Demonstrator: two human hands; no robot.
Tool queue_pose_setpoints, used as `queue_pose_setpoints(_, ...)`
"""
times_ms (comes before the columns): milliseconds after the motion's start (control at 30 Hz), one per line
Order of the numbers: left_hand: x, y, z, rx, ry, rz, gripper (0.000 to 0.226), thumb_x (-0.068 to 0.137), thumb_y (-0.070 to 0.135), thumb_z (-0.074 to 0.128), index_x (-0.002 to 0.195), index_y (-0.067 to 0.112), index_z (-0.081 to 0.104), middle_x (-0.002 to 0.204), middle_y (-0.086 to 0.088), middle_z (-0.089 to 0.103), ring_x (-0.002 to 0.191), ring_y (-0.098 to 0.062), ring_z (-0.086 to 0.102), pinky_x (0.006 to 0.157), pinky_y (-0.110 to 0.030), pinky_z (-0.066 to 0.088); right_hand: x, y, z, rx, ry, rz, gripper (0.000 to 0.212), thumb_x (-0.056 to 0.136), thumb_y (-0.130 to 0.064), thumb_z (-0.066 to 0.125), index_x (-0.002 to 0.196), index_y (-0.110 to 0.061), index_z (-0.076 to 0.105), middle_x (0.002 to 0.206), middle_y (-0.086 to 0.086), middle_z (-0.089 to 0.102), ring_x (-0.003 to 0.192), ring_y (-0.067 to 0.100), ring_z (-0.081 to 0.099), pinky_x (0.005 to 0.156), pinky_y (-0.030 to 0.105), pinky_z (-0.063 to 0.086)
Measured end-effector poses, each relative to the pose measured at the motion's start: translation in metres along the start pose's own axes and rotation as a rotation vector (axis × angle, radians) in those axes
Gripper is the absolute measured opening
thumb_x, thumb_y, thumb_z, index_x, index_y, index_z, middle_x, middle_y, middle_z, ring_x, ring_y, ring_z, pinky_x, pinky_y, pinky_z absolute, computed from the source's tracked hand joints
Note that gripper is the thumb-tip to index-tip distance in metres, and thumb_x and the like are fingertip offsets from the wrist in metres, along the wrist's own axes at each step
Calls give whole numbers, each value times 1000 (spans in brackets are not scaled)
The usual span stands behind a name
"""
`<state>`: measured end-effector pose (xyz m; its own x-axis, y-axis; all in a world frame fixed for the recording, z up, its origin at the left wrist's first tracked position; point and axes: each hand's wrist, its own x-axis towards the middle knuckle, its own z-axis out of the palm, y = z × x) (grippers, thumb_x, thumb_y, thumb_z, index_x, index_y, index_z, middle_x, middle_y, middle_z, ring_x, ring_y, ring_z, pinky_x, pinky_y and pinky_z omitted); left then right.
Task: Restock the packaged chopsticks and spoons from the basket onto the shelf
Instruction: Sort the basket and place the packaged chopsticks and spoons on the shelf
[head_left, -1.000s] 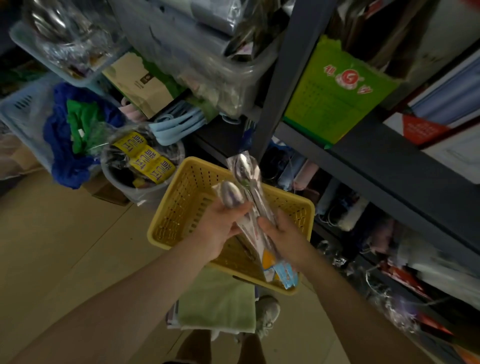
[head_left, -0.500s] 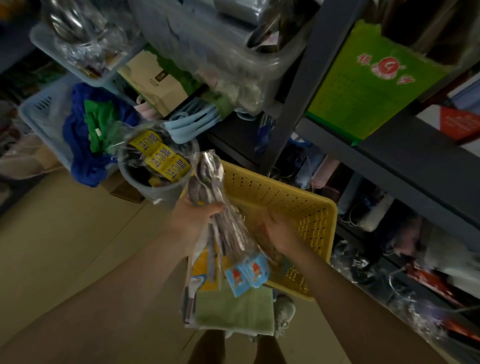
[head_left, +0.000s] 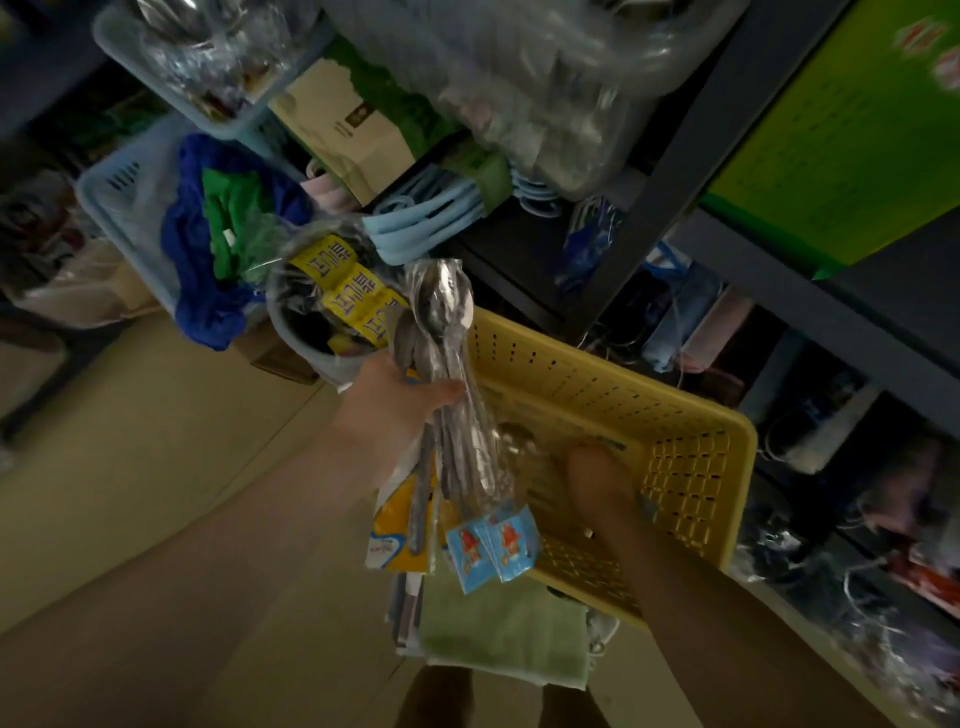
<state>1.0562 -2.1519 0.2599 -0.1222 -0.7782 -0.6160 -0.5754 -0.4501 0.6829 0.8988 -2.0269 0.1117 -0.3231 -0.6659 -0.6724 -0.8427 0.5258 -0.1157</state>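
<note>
Clearly visible at the centre is a bundle of packaged spoons (head_left: 441, 364), several metal spoons sealed in clear plastic sleeves with yellow and blue paper labels (head_left: 488, 545) hanging at the near end. The left hand (head_left: 389, 405) grips the bundle around the spoon necks, thumb wrapped across the front, bowls pointing far and up. The sleeves look glossy and probably slippery, so loose packs could slide out; the spoons inside are stiff and give some weight, while the wrapping is thin and crinkly. Holding at the narrow necks, where the metal is firm, seems the safest grip.

Just right of the bundle, the right hand (head_left: 597, 478) reaches down into a yellow perforated basket (head_left: 691, 452). It is blurred, so whether its fingers hold another pack cannot be told. Something shiny lies under it in the basket.

Beyond, at far right, stands a dark metal shelf (head_left: 810, 291) crowded with goods. At far left sit a grey tub (head_left: 306, 332) with yellow-labelled packs and a pale blue crate (head_left: 119, 202).
</note>
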Motion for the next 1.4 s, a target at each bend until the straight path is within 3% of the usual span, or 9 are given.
queue_pose_setpoints(200,-6,-3,-10,-6,-30,12,12,75,17,73,85,14,66,91,-16,69,86,-27,64,78,-37,49,-17,7,-23,101,-37,35,25,94,-7,40,111,-8,58,116,14,63,107,31,61,89,39,48)
queue_pose_setpoints(400,-26,14,-18,27,-88,6,58,71,29,76,120,9,53,112,-14,63,103,-29,58,82,-38,44,-81,28,-94,392,137,-145,10,95,-18,45,103,-16,49,96,10,64,86,25,61,70,33,45)
queue_pose_setpoints(567,-80,68,-15,-48,-244,165,41,75,14,74,112,13,56,99,-2,64,94,-21,60,73,-27,47,-176,55,-171,704,360,-232,13,93,-16,51,86,-27,51,72,1,66,57,1,58,61,32,49)
queue_pose_setpoints(733,-146,130,6,-26,-390,404,21,78,20,71,97,26,64,94,8,69,92,-14,64,79,-21,52,-255,82,-235,1033,579,-279,28,90,7,47,81,-19,50,52,-3,62,43,5,47,49,18,41)
queue_pose_setpoints(900,-224,195,44,-107,-490,543,17,79,9,68,83,25,63,82,9,69,84,-10,67,67,-18,51,-322,114,-283,1126,777,-393,27,87,8,48,82,-19,47,59,-1,58,49,7,45,51,16,38)
queue_pose_setpoints(1067,-299,250,97,-194,-560,629,11,83,7,64,82,18,62,46,14,65,46,1,63,39,-12,45,-385,180,-326,960,1031,-346,31,87,1,51,80,-29,48,70,4,59,55,5,51,62,31,44)
queue_pose_setpoints(1133,-324,271,118,-237,-584,585,4,84,8,62,84,10,65,46,6,66,44,-7,64,39,-16,47,-404,214,-348,826,1123,-253,26,86,-5,52,79,-30,47,79,7,63,65,17,54,71,40,46)
queue_pose_setpoints(1267,-351,315,159,-333,-667,529,15,85,7,57,72,7,63,49,-5,66,43,-16,63,42,-22,52,-424,274,-395,582,1229,-39,21,90,-11,47,110,-9,54,106,15,63,101,32,58,72,28,35)
queue_pose_setpoints(1400,-358,354,192,-341,-650,507,18,86,12,56,70,8,63,50,-3,67,43,-14,63,46,-22,54,-404,307,-430,540,1134,43,29,91,-13,45,114,0,56,119,22,61,112,37,55,79,32,39)
